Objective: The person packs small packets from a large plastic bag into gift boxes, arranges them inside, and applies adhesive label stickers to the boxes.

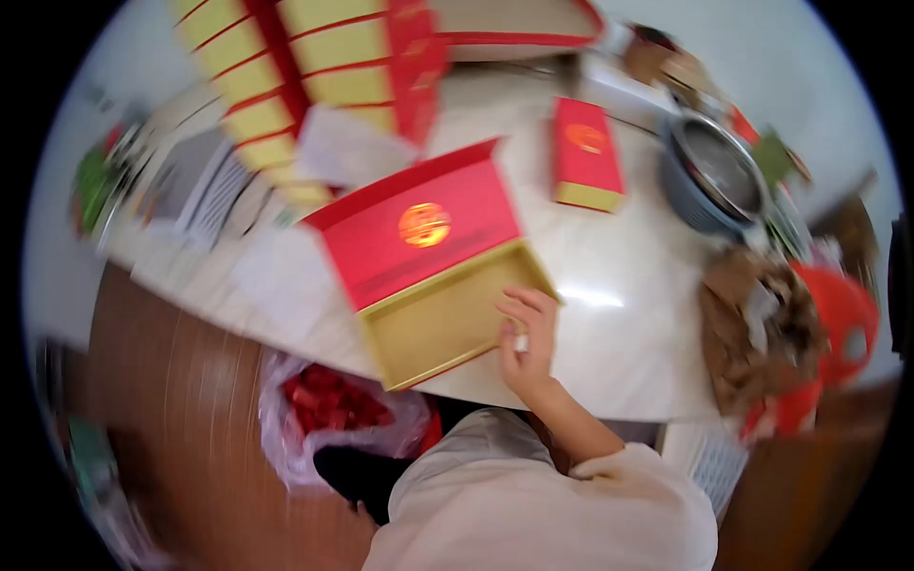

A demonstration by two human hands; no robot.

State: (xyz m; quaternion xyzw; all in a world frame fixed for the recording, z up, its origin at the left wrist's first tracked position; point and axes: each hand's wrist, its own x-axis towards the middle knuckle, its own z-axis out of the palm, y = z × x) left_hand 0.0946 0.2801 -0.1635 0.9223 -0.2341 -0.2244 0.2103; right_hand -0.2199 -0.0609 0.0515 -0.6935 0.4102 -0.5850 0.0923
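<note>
A red gift box (pixel 428 285) with a gold interior and a round gold emblem on its raised lid lies tilted at the table's front edge. My right hand (pixel 529 333) is over the right end of its gold tray, fingers apart and half bent. A small white patch shows by the thumb; what it is I cannot make out. Nothing but the hand is seen inside the tray. My left hand is not visible; a blurred bit of skin by the black trouser leg cannot be identified.
A closed red box (pixel 588 152) lies behind to the right. Stacked red-and-yellow boxes (pixel 333 57) stand at the back left. A metal bowl (pixel 719 171) and brown paper (pixel 762 324) are on the right. A plastic bag (pixel 276 409) with red pieces sits below the table edge.
</note>
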